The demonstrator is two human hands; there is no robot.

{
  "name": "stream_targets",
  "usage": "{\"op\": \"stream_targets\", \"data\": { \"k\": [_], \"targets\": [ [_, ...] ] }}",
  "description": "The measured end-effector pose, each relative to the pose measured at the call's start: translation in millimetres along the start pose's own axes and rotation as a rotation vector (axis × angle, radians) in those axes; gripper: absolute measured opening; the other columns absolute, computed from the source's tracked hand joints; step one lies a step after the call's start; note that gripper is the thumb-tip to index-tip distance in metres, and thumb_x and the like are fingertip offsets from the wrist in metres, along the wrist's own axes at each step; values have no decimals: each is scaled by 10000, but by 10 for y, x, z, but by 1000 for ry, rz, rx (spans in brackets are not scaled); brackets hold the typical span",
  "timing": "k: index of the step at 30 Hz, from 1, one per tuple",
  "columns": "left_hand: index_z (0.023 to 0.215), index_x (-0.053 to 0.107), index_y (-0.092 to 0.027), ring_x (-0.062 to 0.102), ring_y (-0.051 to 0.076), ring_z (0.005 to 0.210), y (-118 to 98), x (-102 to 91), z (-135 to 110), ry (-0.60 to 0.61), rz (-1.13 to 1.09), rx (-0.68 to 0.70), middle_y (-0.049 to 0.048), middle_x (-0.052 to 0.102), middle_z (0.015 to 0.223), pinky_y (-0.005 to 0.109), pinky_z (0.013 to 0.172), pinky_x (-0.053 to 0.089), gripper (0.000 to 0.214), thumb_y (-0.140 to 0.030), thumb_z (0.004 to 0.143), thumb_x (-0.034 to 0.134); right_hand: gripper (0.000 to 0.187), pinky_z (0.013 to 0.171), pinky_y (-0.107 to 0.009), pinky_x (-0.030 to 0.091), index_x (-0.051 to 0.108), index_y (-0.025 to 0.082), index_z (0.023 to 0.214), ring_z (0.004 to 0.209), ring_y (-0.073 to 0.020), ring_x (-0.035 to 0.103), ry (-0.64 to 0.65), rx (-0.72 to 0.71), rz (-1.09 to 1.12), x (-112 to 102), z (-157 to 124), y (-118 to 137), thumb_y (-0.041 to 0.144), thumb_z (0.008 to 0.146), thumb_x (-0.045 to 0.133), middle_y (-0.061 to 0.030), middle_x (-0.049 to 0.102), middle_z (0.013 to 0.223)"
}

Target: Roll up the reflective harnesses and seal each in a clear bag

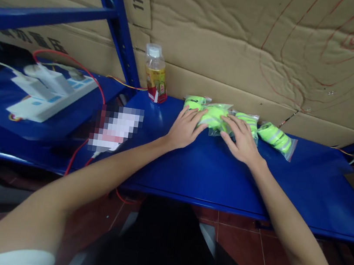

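Several clear plastic bags with folded neon-green fabric inside, some showing grey reflective strips, lie in a row along the back of the blue shelf. My left hand [186, 128] has its fingers stretched out over the left edge of the bag of neon-green fabric [214, 115] near the middle. On that bag's right edge lie the extended fingers of my right hand [243, 138], the hand partly covering another bag [251, 120]. Behind my left fingertips is the leftmost bag [195, 102]. The rightmost bag [276, 138] lies apart from both hands.
A bottle with red liquid [157, 77] stands at the back left, near the blue upright post [121, 32]. Left of it are a blurred-out item [116, 128] with a cable and a white power strip [50, 97] with plugs. Cardboard [209, 45] walls the back.
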State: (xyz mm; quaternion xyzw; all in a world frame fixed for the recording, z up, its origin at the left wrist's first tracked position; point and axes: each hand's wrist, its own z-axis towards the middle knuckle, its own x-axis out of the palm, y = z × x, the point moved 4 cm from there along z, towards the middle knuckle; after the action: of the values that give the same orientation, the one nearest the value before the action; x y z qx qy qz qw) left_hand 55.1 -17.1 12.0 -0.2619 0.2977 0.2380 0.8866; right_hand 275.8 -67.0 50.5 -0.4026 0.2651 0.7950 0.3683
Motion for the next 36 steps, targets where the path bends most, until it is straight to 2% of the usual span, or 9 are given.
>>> {"op": "stream_targets", "data": {
  "k": [4,7,9,11,14,19,23,27,36],
  "targets": [
    [1049,693,-203,733,254,1010,79,-132,-9,-273,-397,-263,106,748,990,480,990,605,651,-650,1129,227,828,1301,-642,336,312,256,1709,1627,-392,366,-138,83,138,-44,-46,-125,658,1029,561,-168,384,1757],
    [1030,702,-205,724,234,869,110,-102,8,-249,-727,-362,99,723,912,425,784,635,696,-670,1122,193,906,1137,-614,545,376,304,1665,1435,-393,605,-251,238,459,6,-56,-239,824,945,557,-164,544,1640],
    [1095,716,-201,726,230,871,113,-37,27,-143,-812,-356,105,737,944,409,763,636,714,-668,1122,177,799,877,-543,665,559,317,1510,1130,-353,768,-261,384,704,94,-60,-292,876,945,478,-138,756,1312],
    [1197,694,-215,723,218,909,134,14,30,-81,-740,-328,101,746,1018,389,801,627,644,-661,1123,234,645,683,-471,663,709,297,1250,892,-315,786,-266,500,829,166,-65,-322,838,959,513,-93,786,958],
    [1357,574,-254,691,184,921,186,-6,16,-155,-507,-317,83,722,1114,350,842,596,481,-622,1108,392,478,590,-401,623,729,263,961,733,-254,729,-435,595,807,157,-84,-395,735,947,648,-49,697,763],
    [1200,567,-250,615,167,835,71,-216,19,-282,-399,-277,40,649,969,335,813,552,262,-475,1067,559,528,546,-389,595,648,280,1097,672,-228,663,-676,645,637,71,-134,-483,783,945,599,-22,621,779],
    [1005,614,-235,611,182,848,-203,-261,18,-96,-350,-15,20,640,864,369,861,522,181,-398,1067,566,462,548,-373,586,657,276,965,697,-223,653,-446,473,633,109,-104,-241,737,936,674,-37,651,830],
    [1059,609,-232,634,205,902,-343,-106,-53,133,-270,154,16,650,897,397,902,521,190,-399,997,677,399,623,-352,565,697,258,850,753,-212,649,-154,224,500,175,-70,153,591,1048,601,-45,690,833],
    [735,468,-231,562,163,720,-155,-84,-17,-90,-259,-48,-18,577,710,352,753,487,350,-363,997,660,200,732,-357,616,695,271,1082,905,-230,732,-87,189,496,293,-71,190,454,1049,620,-56,761,1016]
  ]
}}
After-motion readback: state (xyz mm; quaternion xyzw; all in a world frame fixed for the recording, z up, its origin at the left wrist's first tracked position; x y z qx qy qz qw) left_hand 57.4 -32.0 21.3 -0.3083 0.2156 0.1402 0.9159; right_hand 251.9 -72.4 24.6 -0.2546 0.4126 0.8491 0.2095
